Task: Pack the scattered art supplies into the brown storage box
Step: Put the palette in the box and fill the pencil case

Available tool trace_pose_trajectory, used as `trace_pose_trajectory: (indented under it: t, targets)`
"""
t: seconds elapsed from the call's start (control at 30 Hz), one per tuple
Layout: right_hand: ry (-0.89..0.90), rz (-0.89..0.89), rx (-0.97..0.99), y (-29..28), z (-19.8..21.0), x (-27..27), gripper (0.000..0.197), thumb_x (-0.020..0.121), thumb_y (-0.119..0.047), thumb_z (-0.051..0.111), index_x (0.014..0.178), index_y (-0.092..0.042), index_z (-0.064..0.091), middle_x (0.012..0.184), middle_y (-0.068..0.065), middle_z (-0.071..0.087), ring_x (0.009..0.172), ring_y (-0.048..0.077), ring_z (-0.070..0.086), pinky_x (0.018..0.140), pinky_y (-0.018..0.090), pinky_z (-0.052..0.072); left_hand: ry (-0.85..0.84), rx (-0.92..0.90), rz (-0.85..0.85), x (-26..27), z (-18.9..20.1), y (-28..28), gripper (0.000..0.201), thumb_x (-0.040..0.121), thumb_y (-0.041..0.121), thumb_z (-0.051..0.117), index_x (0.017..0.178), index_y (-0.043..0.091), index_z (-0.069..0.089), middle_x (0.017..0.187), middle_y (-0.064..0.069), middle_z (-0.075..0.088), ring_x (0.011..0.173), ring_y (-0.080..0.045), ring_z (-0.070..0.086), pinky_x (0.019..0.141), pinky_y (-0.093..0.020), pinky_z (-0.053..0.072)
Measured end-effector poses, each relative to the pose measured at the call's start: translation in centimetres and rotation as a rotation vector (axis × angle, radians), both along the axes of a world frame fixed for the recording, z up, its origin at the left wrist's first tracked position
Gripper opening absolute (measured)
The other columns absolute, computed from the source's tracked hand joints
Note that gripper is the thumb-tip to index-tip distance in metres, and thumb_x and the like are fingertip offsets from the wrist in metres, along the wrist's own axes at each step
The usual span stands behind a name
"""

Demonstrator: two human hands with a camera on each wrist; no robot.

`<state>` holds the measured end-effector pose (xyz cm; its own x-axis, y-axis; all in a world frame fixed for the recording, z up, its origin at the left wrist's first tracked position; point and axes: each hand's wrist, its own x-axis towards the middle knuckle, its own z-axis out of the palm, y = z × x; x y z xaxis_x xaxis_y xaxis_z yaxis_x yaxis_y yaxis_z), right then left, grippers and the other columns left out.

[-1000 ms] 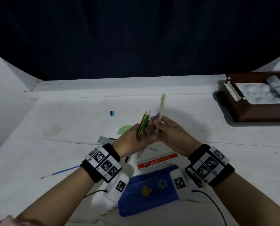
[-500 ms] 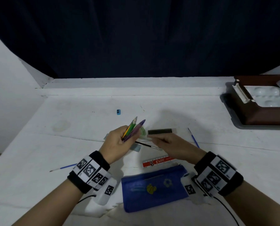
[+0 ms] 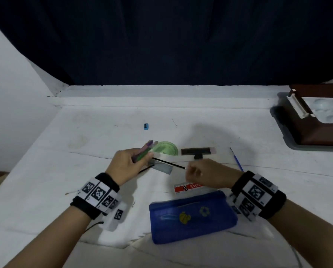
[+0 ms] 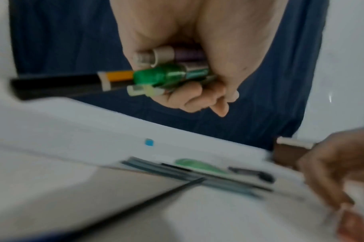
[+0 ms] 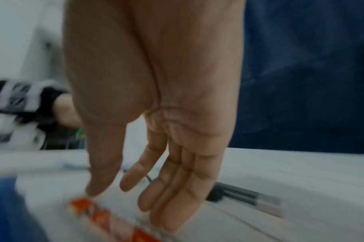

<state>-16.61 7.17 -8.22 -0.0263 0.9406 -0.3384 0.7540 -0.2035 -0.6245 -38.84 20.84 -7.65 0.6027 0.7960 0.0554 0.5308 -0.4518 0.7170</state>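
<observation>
While the left hand (image 3: 126, 165) keeps a tight grip on a bundle of pens (image 4: 170, 72), the right hand (image 3: 206, 174) hangs slack above the ruler (image 3: 188, 187); the brown storage box (image 3: 314, 120) sits far right of it on the table (image 3: 45, 171).

The brown box (image 3: 314, 132) is cut off by the right edge, so only part shows. The left hand (image 3: 126, 164) hides most of the pens (image 3: 144, 151). The right hand (image 3: 204, 175) covers the end of the ruler (image 3: 188, 187). Both wrist pictures are blurry.
</observation>
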Motion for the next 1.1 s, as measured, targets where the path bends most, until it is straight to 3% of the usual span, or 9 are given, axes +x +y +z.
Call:
trace_pose_trajectory:
  t: [0.07, 0.13, 0.27, 0.53, 0.67, 0.77, 0.87, 0.97, 1.1]
  targets:
    - [-0.256, 0.128, -0.091, -0.2, -1.6, 1.2, 0.020, 0.085, -0.031, 0.066, 0.095, -0.018, 0.056, 0.100, -0.002, 0.053, 0.090, 0.015, 0.053, 0.079, 0.027, 0.045, 0.213, 0.140, -0.067, -0.8, -1.2, 2.3, 0.061, 0.078, 0.074, 0.042, 0.089, 0.020, 0.069, 0.074, -0.005, 0.070, 0.067, -0.018, 0.062, 0.062, -0.027, 0.044]
    - [-0.310, 0.142, -0.105, -0.1, -2.2, 1.9, 0.025, 0.080, -0.029, 0.070, 0.091, -0.024, 0.048, 0.099, -0.003, 0.045, 0.089, 0.015, 0.048, 0.078, 0.029, 0.042, 0.351, 0.188, -0.197, -0.5, -1.9, 3.5, 0.060, 0.076, 0.070, 0.034, 0.092, 0.021, 0.065, 0.077, 0.001, 0.067, 0.072, -0.019, 0.061, 0.062, -0.029, 0.043]
    - [-0.281, 0.158, -0.125, 0.5, -2.3, 2.2, 0.031, 0.078, -0.026, 0.073, 0.093, -0.023, 0.046, 0.097, -0.004, 0.047, 0.087, 0.013, 0.046, 0.072, 0.027, 0.038, 0.566, 0.203, -0.424, 2.0, -2.3, 3.9, 0.023, 0.087, 0.039, 0.057, 0.104, 0.026, 0.061, 0.102, 0.006, 0.060, 0.096, -0.015, 0.057, 0.070, -0.025, 0.037]
    - [-0.244, 0.217, -0.192, -0.1, -2.7, 2.5, 0.015, 0.089, -0.028, 0.060, 0.095, -0.019, 0.051, 0.096, -0.002, 0.051, 0.085, 0.013, 0.048, 0.071, 0.025, 0.039, 0.697, 0.128, -0.532, 6.4, -3.5, 4.9, 0.044, 0.067, 0.043, 0.077, 0.101, 0.022, 0.058, 0.100, 0.006, 0.061, 0.093, -0.014, 0.057, 0.077, -0.032, 0.047]
    - [-0.160, 0.107, -0.150, -1.4, -2.9, 3.7, 0.013, 0.094, -0.023, 0.051, 0.083, -0.023, 0.044, 0.088, -0.003, 0.052, 0.083, 0.017, 0.051, 0.069, 0.026, 0.040, 0.700, 0.046, -0.562, 7.5, -3.5, 5.5, 0.039, 0.063, 0.031, 0.082, 0.091, 0.020, 0.056, 0.093, 0.003, 0.059, 0.086, -0.015, 0.056, 0.067, -0.025, 0.042]
    - [-0.117, -0.027, -0.127, -2.0, -2.4, 5.0, 0.013, 0.096, -0.022, 0.047, 0.087, -0.026, 0.039, 0.077, -0.005, 0.051, 0.068, 0.014, 0.050, 0.058, 0.024, 0.038, 0.665, -0.031, -0.589, 8.0, -3.3, 6.1, 0.049, 0.065, 0.026, 0.083, 0.103, 0.008, 0.060, 0.101, -0.006, 0.061, 0.092, -0.021, 0.058, 0.077, -0.028, 0.047]
    - [-0.043, -0.126, -0.083, -2.4, -1.6, 5.8, 0.009, 0.098, -0.019, 0.041, 0.096, -0.025, 0.035, 0.074, -0.001, 0.052, 0.059, 0.010, 0.047, 0.053, 0.021, 0.037, 0.655, -0.019, -0.548, 7.8, -2.8, 6.5, 0.043, 0.072, 0.040, 0.076, 0.107, 0.019, 0.060, 0.096, 0.000, 0.064, 0.090, -0.018, 0.060, 0.081, -0.030, 0.048]
    - [0.025, -0.233, -0.022, -2.3, -1.1, 6.4, 0.007, 0.099, -0.025, 0.041, 0.100, -0.029, 0.036, 0.077, 0.000, 0.054, 0.059, 0.011, 0.048, 0.052, 0.021, 0.039, 0.614, 0.097, -0.461, 6.9, -1.3, 6.5, 0.026, 0.083, 0.050, 0.060, 0.100, 0.031, 0.060, 0.084, 0.006, 0.065, 0.076, -0.013, 0.060, 0.071, -0.026, 0.049]
    - [-0.114, -0.242, 0.074, -0.1, -0.5, 5.6, 0.019, 0.091, -0.036, 0.056, 0.098, -0.020, 0.047, 0.080, -0.005, 0.056, 0.063, 0.011, 0.053, 0.055, 0.022, 0.039, 0.387, 0.086, -0.345, 5.7, 1.0, 7.9, 0.023, 0.092, 0.040, 0.050, 0.104, 0.020, 0.048, 0.075, -0.001, 0.064, 0.055, -0.012, 0.054, 0.053, -0.024, 0.042]
